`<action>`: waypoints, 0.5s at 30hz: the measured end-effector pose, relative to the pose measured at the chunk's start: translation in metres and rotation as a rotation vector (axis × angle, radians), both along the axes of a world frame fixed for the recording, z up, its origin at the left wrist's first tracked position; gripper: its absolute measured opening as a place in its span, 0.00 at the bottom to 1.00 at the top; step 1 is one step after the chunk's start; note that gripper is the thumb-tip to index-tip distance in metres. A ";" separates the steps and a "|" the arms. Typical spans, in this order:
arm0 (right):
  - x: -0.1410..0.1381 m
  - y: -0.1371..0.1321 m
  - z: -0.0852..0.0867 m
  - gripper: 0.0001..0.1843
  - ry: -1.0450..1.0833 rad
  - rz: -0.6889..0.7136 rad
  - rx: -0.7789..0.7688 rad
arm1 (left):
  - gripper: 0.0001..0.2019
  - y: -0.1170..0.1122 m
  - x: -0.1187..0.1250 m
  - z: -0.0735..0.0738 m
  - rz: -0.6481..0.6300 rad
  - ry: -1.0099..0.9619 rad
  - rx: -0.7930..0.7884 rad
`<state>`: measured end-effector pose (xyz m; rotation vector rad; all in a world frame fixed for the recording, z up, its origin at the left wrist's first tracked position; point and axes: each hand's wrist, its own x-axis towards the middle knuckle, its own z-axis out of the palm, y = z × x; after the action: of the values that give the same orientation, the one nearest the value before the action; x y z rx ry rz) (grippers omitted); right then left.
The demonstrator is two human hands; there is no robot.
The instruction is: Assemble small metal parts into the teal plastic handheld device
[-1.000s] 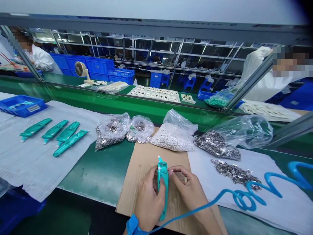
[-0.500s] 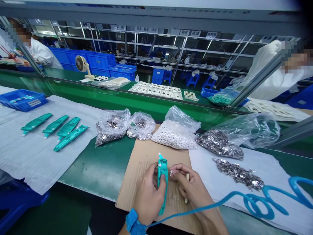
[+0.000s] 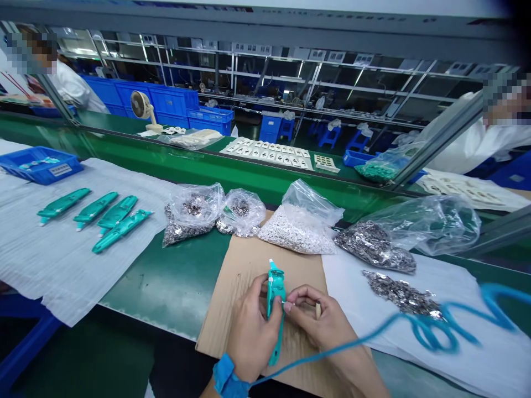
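My left hand point(image 3: 253, 329) is wrapped round a teal plastic casing point(image 3: 276, 287), holding it upright over a brown cardboard sheet point(image 3: 244, 271). My right hand point(image 3: 321, 320) pinches a tiny white part against the casing's right side; a small beige stick lies under its fingers. A blue wrist strap point(image 3: 226, 378) sits on my left wrist, and its coiled blue cord point(image 3: 431, 334) runs off to the right.
Bags of small metal parts point(image 3: 193, 213) point(image 3: 375, 246) and white parts point(image 3: 296, 229) lie beyond the cardboard, with a loose metal pile point(image 3: 400, 296) on white foam at right. Several teal casings point(image 3: 102, 218) and a blue bin point(image 3: 41, 168) lie left. Other people work across the green conveyor.
My right hand has closed into a pinch and brought a small white part to the casing's side. The coiled cord has swung. The view has shifted slightly.
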<state>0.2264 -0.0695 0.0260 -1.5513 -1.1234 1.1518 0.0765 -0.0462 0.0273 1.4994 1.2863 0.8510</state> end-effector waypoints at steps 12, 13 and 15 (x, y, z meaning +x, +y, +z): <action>0.003 -0.005 -0.008 0.19 -0.197 0.034 -0.002 | 0.17 0.000 0.001 0.005 -0.005 -0.003 -0.018; 0.003 -0.005 -0.006 0.19 -0.193 0.008 0.007 | 0.17 0.000 0.001 0.005 -0.003 0.002 -0.015; 0.004 -0.005 0.000 0.19 -0.197 -0.044 0.015 | 0.17 -0.001 0.001 0.005 0.002 0.021 0.000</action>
<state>0.2302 -0.0740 0.0258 -1.6979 -1.2170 0.9758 0.0779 -0.0469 0.0320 1.5108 1.3035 0.8391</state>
